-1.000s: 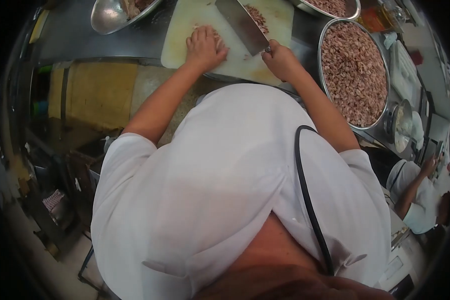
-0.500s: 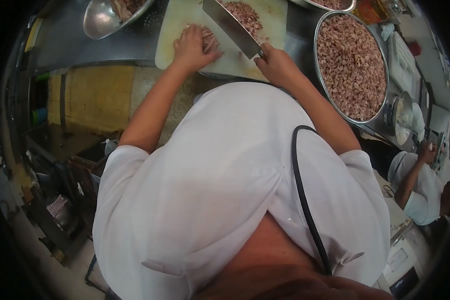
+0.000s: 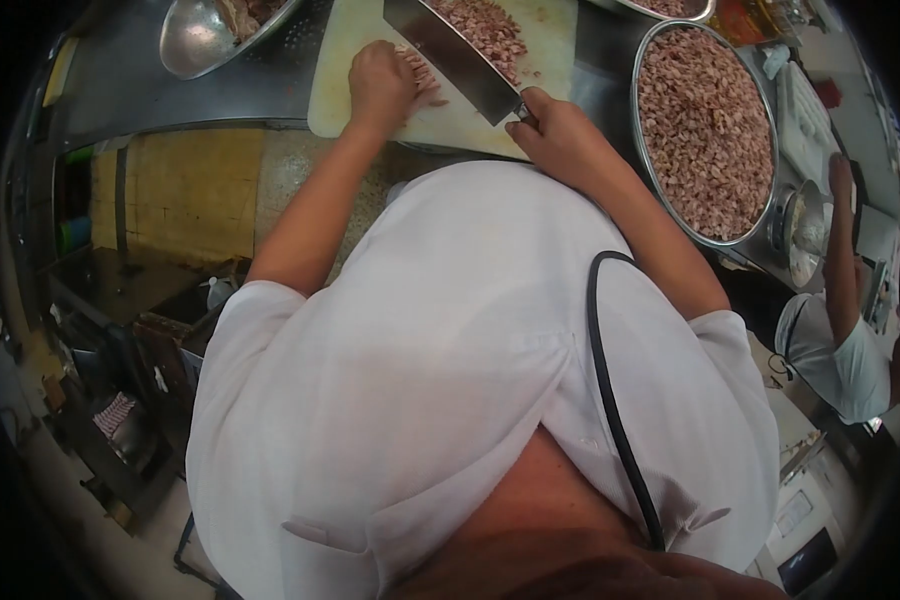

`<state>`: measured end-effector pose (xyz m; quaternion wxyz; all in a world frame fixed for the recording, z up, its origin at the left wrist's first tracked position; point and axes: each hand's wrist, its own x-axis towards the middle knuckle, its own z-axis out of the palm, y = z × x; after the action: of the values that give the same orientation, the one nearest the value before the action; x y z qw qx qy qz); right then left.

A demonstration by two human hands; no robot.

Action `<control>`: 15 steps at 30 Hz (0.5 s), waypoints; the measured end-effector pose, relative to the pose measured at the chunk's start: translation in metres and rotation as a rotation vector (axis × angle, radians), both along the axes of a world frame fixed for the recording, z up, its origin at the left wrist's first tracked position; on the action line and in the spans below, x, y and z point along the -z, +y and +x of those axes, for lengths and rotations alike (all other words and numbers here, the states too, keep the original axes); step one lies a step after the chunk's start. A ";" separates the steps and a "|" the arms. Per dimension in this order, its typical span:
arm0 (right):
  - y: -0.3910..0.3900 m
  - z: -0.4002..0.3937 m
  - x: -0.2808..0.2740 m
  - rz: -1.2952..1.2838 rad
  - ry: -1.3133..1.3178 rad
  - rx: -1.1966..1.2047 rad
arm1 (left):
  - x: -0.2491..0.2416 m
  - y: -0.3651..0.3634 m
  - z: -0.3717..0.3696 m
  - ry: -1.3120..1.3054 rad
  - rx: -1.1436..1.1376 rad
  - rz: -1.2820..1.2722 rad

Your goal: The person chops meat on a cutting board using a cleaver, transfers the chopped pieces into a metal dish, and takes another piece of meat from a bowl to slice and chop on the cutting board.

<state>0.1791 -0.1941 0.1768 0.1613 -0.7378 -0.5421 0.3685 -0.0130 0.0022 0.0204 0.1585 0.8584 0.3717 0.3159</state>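
My right hand (image 3: 558, 128) is closed around the handle of a cleaver (image 3: 452, 62), whose broad blade slants up and to the left over the cutting board (image 3: 355, 22). My left hand (image 3: 380, 85) rests curled on the board, its fingers bent over strips of meat (image 3: 420, 72); part of the meat is hidden under them. A gap of bare board separates the blade's lower part from these strips. Beyond the blade lies a heap of chopped meat (image 3: 482, 32), with small bits scattered near it.
To the right stands a large oval metal tray (image 3: 634, 110) full of chopped meat. A metal bowl (image 3: 185, 52) with bigger meat pieces is at upper left. Another tray's rim (image 3: 705, 14) shows at the top. At far right a co-worker's arm (image 3: 842, 250) reaches over the counter beside a bowl (image 3: 808, 235).
My left hand has gone from spread fingers to a curled hold on the meat and shifted slightly up. The cleaver has moved a little left. The co-worker's arm now reaches farther up.
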 end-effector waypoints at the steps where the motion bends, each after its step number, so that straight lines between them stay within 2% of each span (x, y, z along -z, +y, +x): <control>1: 0.002 -0.001 0.000 -0.021 -0.013 -0.011 | 0.005 -0.005 0.005 0.003 -0.031 0.081; 5: 0.009 -0.008 0.004 -0.086 -0.057 -0.044 | 0.019 -0.011 0.012 0.076 -0.104 0.209; 10: 0.028 -0.017 0.002 -0.123 -0.081 -0.071 | 0.012 -0.017 0.013 0.094 -0.111 0.175; 12: 0.039 -0.024 0.026 -0.100 -0.080 -0.074 | 0.013 -0.015 0.013 0.134 -0.114 0.125; 14: 0.056 -0.032 0.071 0.085 -0.088 -0.027 | 0.021 -0.013 0.012 0.059 -0.113 0.208; 15: 0.069 -0.033 0.073 0.087 -0.088 -0.030 | 0.023 -0.010 0.013 0.059 -0.116 0.210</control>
<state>0.1461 -0.1255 0.1038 0.1637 -0.7371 -0.5754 0.3143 -0.0002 -0.0082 -0.0028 0.0382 0.8563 0.3902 0.3362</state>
